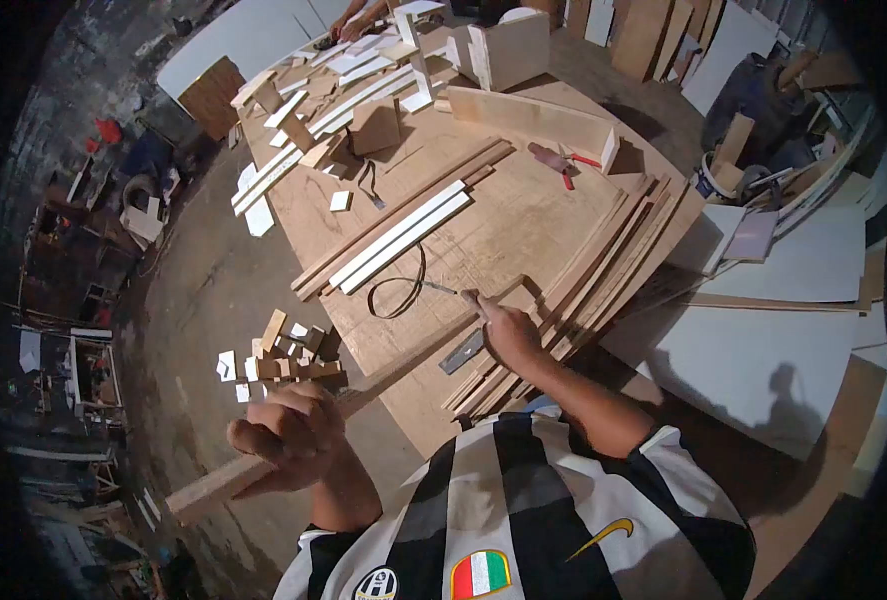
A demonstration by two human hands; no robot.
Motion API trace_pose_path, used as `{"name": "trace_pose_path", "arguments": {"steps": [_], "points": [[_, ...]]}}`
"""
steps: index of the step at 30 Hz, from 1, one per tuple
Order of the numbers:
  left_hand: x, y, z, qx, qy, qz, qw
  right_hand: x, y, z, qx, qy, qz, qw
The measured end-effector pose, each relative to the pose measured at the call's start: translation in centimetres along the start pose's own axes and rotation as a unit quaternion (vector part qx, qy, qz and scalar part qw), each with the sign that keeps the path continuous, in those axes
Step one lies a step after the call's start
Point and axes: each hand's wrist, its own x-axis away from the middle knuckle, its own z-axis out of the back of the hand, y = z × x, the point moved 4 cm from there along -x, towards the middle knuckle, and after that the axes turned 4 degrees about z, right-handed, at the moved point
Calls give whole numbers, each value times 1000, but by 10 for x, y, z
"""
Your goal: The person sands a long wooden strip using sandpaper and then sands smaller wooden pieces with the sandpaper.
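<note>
A long, narrow wooden strip runs slantwise from the lower left up over the table. My left hand is wrapped round it near its lower end, beyond the table edge. Farther up, my right hand grips the same strip above the tabletop, fingers partly hidden by the hand itself. A black strap lies in a loop just left of my right hand. Below that hand rests a flat grey metal piece. Two white strips lie beside brown strips on the table.
Stacked wooden strips line the table's right side. Red-handled pliers lie near a long board. Wood offcuts are piled left of the table. Another person's hands show at the far end. White panels lie at right.
</note>
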Motion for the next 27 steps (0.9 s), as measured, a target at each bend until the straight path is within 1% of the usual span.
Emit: {"name": "trace_pose_path", "arguments": {"steps": [2, 4, 5, 7, 8, 11, 12, 13, 15, 16, 18, 19, 20, 21, 22, 23, 25, 26, 27], "points": [[1, 0, 1, -13, 9, 0, 1000, 11, -33, 15, -14, -16, -12, 1000], [1, -1, 7, -13, -32, 29, 999, 30, -72, 34, -56, 60, 124, 989], [2, -4, 8, -10, -32, 29, 999, 27, -67, 35, -54, 62, 123, 989], [5, -4, 12, -3, 34, 8, 999, 17, -36, 23, -47, 4, 53, 997], [5, -4, 11, -4, 34, 8, 999, 11, -6, 3, -20, 50, 47, 997], [-1, -4, 9, 4, 41, -2, 999, 18, -24, 3, -7, 29, 33, 999], [-4, -4, 8, 12, 27, 2, 1000, 28, -42, 9, -24, 56, 87, 994], [-4, -4, 8, 21, 13, 6, 1000, 28, -43, 12, -24, 57, 86, 994], [-3, -5, 10, 26, 16, 9, 1000, 26, -42, 18, -30, 57, 115, 991], [-3, -6, 11, 29, 19, 9, 999, 15, -21, 11, -10, 21, 31, 999], [-2, -4, 8, 33, 18, 15, 999, -1, 11, -3, -13, -32, -69, 997], [-4, -5, 8, 37, 15, 21, 999, -3, 11, -1, 17, -10, -34, 999], [-3, -5, 11, 37, 14, 19, 999, 5, 2, -7, 4, 19, 15, 1000], [2, -4, 17, 31, 25, 21, 999, 19, -24, -4, -11, 45, 61, 997], [4, -3, 20, 25, 35, 25, 999, 29, -52, 17, -40, 58, 104, 992], [2, -4, 17, 26, 35, 27, 999, 28, -48, 15, -41, 58, 102, 992], [-3, -5, 12, -1, 71, -2, 997, 18, -19, 1, 41, 38, 77, 996], [-1, -5, 16, -1, 73, -4, 997, 3, 28, -27, 52, 41, 21, 998], [1, -4, 19, 14, 55, -5, 998, -4, 44, -33, 54, 40, 23, 998]]}}
